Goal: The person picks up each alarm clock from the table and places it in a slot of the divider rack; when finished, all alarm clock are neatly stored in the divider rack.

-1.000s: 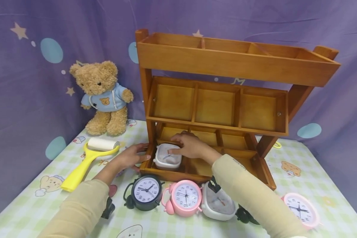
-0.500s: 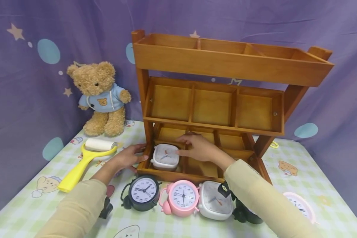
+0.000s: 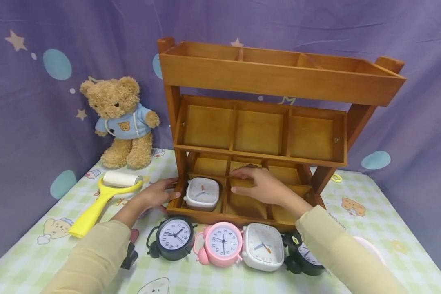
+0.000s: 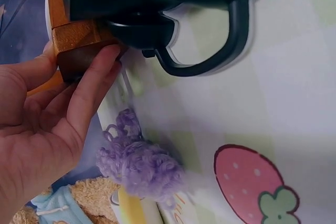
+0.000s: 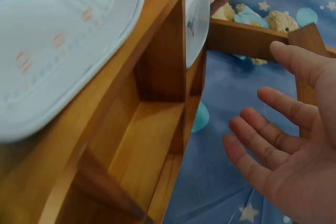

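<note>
A white square alarm clock [image 3: 202,192] lies face up in the bottom left compartment of a brown wooden tiered shelf [image 3: 279,81]. My left hand [image 3: 158,194] grips the shelf's lower left corner; in the left wrist view its thumb and fingers sit on either side of the wood [image 4: 79,51]. Over the bottom middle compartment hovers my right hand [image 3: 262,185], fingers spread and holding nothing, apart from the clock. Along the shelf's front stand a black alarm clock [image 3: 175,237], a pink one [image 3: 223,245], another white one [image 3: 263,247] and a second black one [image 3: 306,261], partly behind my right sleeve.
A yellow lint roller [image 3: 95,208] lies on the checked tablecloth at left, with a teddy bear [image 3: 123,122] behind it. Near the left hand is a purple yarn-like tuft [image 4: 142,166]. A pale pink rim [image 3: 369,247] shows past my right sleeve. Purple curtain [image 3: 419,122] hangs behind.
My right hand has let go of the white clock in the compartment and moved right, off its face. My left hand has stayed on the shelf corner. The view has shifted slightly.
</note>
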The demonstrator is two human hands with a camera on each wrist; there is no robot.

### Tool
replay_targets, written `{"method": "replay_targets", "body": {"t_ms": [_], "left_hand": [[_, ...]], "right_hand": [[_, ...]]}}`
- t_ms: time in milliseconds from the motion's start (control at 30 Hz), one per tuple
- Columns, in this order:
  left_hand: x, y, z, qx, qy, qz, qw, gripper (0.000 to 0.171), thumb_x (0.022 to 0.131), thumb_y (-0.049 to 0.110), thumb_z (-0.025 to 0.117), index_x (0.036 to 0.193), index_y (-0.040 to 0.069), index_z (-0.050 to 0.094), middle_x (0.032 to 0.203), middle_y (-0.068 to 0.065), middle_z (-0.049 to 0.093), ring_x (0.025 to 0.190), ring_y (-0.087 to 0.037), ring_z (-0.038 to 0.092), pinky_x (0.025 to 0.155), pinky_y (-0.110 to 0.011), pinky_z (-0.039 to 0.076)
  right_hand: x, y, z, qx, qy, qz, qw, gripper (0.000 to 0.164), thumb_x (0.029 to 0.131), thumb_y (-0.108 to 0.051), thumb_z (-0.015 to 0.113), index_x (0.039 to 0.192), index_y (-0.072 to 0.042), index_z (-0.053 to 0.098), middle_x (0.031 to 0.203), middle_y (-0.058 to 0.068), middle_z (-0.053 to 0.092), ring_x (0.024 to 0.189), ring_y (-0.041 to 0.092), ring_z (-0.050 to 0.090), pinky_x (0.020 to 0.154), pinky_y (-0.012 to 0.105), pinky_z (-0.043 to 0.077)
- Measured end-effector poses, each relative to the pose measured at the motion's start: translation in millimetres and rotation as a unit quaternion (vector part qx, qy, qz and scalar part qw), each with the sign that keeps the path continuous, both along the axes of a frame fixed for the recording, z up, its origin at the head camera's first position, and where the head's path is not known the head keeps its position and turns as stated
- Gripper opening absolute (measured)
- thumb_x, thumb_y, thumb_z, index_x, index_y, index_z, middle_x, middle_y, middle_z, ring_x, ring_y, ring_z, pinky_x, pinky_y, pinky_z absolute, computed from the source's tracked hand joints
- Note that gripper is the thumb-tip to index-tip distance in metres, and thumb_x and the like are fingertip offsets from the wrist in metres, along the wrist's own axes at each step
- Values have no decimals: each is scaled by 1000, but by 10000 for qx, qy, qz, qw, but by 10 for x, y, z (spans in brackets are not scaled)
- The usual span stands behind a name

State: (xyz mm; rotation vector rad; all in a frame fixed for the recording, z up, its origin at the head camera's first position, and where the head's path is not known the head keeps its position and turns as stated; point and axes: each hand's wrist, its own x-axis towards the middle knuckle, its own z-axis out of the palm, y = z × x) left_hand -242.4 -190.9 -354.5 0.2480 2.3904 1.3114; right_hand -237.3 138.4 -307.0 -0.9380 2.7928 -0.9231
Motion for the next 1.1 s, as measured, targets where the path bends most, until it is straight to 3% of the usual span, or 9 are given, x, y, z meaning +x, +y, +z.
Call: {"method": "replay_targets", "body": {"t_ms": [433,767,1100], "left_hand": [[-5,14,-8,-136,-40,30,9999,64,104,4,52,155,-14,17,156,-40,21,136,-57,38,70,-49,64],[2,10,29,-256,61,-94,9996,64,105,5,52,155,-15,17,155,-41,21,134,-57,40,72,-49,63],[-11,24,45,-343,32,-95,9994,65,105,7,51,155,-14,16,156,-41,21,135,-57,38,74,-50,63]], "right_hand": [[162,538,5,-247,172,-508,9983,44,95,-31,74,134,-11,66,127,8,68,119,30,62,99,51,54],[352,960,52,-346,474,-804,9950,42,95,-29,74,131,-8,66,126,10,69,117,32,64,97,54,55],[547,1349,47,-307,747,-1152,9901,41,93,-24,77,130,-8,67,125,6,69,109,28,66,91,45,59]]}}
